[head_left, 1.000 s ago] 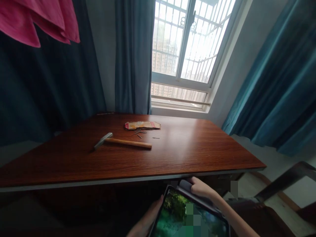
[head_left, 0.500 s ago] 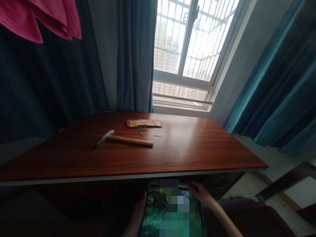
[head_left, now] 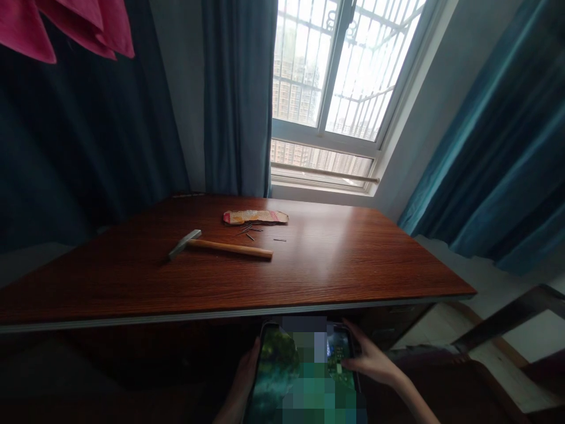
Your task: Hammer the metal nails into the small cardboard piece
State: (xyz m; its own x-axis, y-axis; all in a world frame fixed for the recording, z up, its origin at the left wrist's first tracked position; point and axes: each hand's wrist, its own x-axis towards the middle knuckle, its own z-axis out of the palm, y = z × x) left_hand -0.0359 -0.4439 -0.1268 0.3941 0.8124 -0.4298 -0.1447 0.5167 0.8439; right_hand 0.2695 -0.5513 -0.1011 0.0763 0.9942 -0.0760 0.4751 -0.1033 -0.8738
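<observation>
A tablet (head_left: 276,368) with a lit green picture lies below the desk's front edge, and part of its screen is blurred out by blocks. Along its left side my left hand (head_left: 246,371) holds the edge, its fingers mostly hidden. My right hand (head_left: 371,359) grips the right edge, with a finger at the top corner and the thumb over the screen. On the desk rests a hammer (head_left: 229,248) with a wooden handle and a metal head. Behind it are several loose nails (head_left: 250,237) and a torn cardboard packet (head_left: 256,217).
The brown wooden desk (head_left: 353,265) spans the view, its front edge just beyond the tablet. Blue curtains (head_left: 238,106) hang beside a barred window (head_left: 353,106). Pink cloth (head_left: 101,23) hangs at upper left. A dark chair (head_left: 498,321) stands at lower right.
My right hand has shifted from the tablet's upper right part onto its right edge, and more of the screen's right side shows. The view has moved slightly.
</observation>
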